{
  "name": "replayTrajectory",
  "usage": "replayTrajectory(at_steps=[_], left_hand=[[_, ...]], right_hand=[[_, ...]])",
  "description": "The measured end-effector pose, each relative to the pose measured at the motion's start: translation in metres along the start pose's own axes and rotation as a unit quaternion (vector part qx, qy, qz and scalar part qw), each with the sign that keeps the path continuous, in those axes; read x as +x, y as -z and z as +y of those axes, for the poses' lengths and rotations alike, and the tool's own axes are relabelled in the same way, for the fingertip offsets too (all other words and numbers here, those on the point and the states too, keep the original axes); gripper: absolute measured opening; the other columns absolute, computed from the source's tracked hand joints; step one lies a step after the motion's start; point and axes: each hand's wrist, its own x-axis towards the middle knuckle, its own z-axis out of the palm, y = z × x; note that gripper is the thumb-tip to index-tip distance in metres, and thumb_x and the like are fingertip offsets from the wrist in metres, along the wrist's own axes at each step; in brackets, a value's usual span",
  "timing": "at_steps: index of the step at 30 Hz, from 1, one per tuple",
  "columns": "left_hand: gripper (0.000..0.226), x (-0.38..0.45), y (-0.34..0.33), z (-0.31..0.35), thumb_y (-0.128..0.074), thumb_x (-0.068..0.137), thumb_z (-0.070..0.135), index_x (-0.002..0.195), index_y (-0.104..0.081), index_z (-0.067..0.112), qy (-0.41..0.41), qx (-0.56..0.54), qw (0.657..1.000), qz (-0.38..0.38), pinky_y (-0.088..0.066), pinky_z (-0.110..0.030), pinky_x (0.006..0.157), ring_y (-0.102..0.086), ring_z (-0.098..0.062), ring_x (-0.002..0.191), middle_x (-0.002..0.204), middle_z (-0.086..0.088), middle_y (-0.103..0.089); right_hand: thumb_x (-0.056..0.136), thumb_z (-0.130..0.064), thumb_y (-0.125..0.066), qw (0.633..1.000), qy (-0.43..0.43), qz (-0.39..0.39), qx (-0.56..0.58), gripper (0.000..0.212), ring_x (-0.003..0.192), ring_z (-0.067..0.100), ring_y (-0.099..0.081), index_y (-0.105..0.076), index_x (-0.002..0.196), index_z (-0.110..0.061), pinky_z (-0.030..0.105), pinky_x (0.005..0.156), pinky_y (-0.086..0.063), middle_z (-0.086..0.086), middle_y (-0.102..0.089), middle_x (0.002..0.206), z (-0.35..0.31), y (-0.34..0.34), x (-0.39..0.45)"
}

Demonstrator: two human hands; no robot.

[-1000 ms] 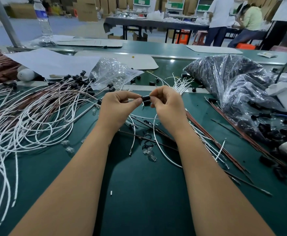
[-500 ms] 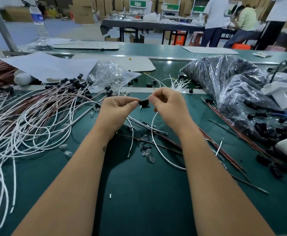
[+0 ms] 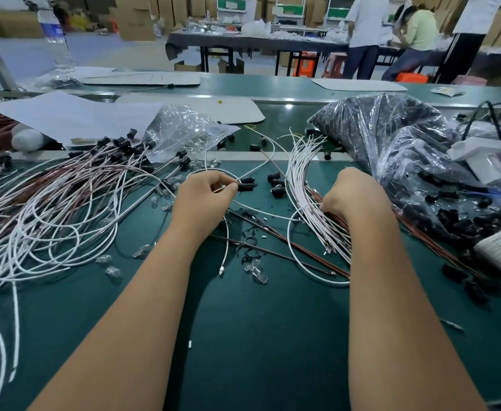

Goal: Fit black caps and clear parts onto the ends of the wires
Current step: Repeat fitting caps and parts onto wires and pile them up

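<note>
Wires (image 3: 65, 203) with black caps fitted are piled at left of frame, too tangled for a count. Bare wires (image 3: 308, 179) are fanned at centre right, roughly a dozen or more, so much is judged left. Three loose caps (image 3: 276, 182) lie at centre. A capped wire end (image 3: 247, 185) is pinched by the left hand (image 3: 204, 200); bare wires are grasped by the right hand (image 3: 353, 197). A few clear parts (image 3: 256, 269) lie at lower centre.

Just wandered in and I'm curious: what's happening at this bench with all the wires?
A person is fitting caps onto wire ends. The left hand pinches a white wire with a black cap at its tip. The right hand reaches into the bundle of bare wires. Finished capped wires pile up to the left.
</note>
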Motion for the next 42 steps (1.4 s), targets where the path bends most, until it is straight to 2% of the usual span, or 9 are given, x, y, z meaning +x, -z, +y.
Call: replayTrajectory(at_steps=[4,8,12,19,26,30,34,36,42], left_hand=[[0.012,-0.001,0.000,0.001,-0.064,0.089,0.023,0.079,-0.069,0.028,0.000,-0.001,1.000,-0.010,-0.038,-0.027,0.056,-0.040,-0.008,0.049,0.053,0.010,-0.049],[0.010,-0.002,0.001,0.001,-0.063,0.089,0.023,0.083,-0.070,0.025,0.001,0.000,1.000,-0.008,-0.036,-0.024,0.053,-0.038,-0.003,0.045,0.052,0.010,-0.048],[0.009,-0.002,0.002,0.002,-0.063,0.090,0.023,0.084,-0.070,0.024,0.000,-0.011,1.000,-0.016,-0.035,-0.025,0.055,-0.039,-0.009,0.050,0.056,0.006,-0.049],[0.009,0.000,0.001,-0.002,-0.063,0.089,0.025,0.083,-0.069,0.027,0.005,-0.034,0.999,-0.009,-0.031,-0.022,0.049,-0.034,-0.003,0.043,0.047,0.013,-0.040],[0.012,0.000,0.001,0.001,-0.058,0.094,0.020,0.084,-0.063,0.023,0.008,-0.094,0.995,0.022,-0.031,-0.012,0.041,-0.036,0.000,0.042,0.055,0.013,-0.048],[0.016,0.000,0.004,0.004,-0.051,0.098,0.019,0.086,-0.056,0.027,0.015,-0.147,0.986,0.075,-0.044,-0.012,0.059,-0.052,-0.003,0.065,0.079,0.005,-0.061],[0.015,-0.001,0.004,0.007,-0.045,0.101,0.017,0.090,-0.052,0.026,0.016,-0.181,0.980,0.080,-0.043,-0.019,0.056,-0.051,-0.005,0.062,0.084,0.002,-0.061],[0.013,-0.002,0.004,0.009,-0.044,0.101,0.016,0.094,-0.051,0.024,0.012,-0.184,0.980,0.073,-0.038,-0.015,0.047,-0.042,0.001,0.052,0.083,0.003,-0.057],[0.013,-0.007,-0.003,0.021,-0.041,0.102,0.012,0.095,-0.047,0.022,-0.047,-0.151,0.987,-0.011,-0.045,-0.020,0.070,-0.054,-0.004,0.084,0.129,0.012,-0.054]], right_hand=[[0.078,-0.017,-0.075,0.999,0.009,0.038,-0.008,0.036,0.063,0.022,-0.043,-0.057,0.107,-0.004,0.030,0.065,-0.038,0.020,-0.053,0.119,0.003,-0.004,0.001],[0.081,-0.019,-0.072,0.997,-0.007,0.052,-0.048,0.029,0.074,0.027,-0.048,-0.046,0.073,-0.012,0.029,0.057,-0.034,0.005,-0.050,0.075,0.005,-0.005,-0.001],[0.078,-0.004,-0.061,0.997,0.024,0.058,-0.046,0.025,0.064,0.026,-0.046,-0.042,0.065,-0.012,0.028,0.057,-0.034,0.004,-0.043,0.065,-0.003,-0.010,-0.005],[0.081,0.007,-0.053,0.976,0.147,0.162,0.005,0.027,0.076,0.028,-0.053,-0.047,0.102,-0.009,0.033,0.057,-0.037,-0.002,-0.043,0.067,-0.008,-0.020,-0.005],[0.087,0.012,-0.053,0.866,0.306,0.333,0.216,0.043,0.076,0.017,-0.059,-0.049,0.125,-0.008,0.026,0.058,-0.046,0.005,-0.063,0.091,-0.024,-0.027,-0.015],[0.090,0.013,-0.042,0.777,0.253,0.202,0.540,0.062,0.077,0.012,-0.058,-0.029,0.142,-0.017,0.021,0.072,-0.053,0.008,-0.056,0.092,-0.036,-0.023,-0.024],[0.092,0.012,-0.045,0.670,0.148,0.059,0.725,0.074,0.061,0.010,-0.061,-0.016,0.150,-0.022,0.020,0.059,-0.052,0.014,-0.058,0.090,-0.043,-0.021,-0.025],[0.092,0.011,-0.049,0.601,0.078,-0.016,0.795,0.080,0.058,0.011,-0.060,-0.009,0.153,-0.020,0.022,0.058,-0.052,0.011,-0.060,0.085,-0.045,-0.024,-0.023],[0.095,0.000,-0.049,0.463,-0.024,-0.176,0.869,0.058,0.056,0.011,-0.061,-0.027,0.148,-0.007,0.020,0.053,-0.054,0.009,-0.059,0.077,-0.047,-0.027,-0.022]])
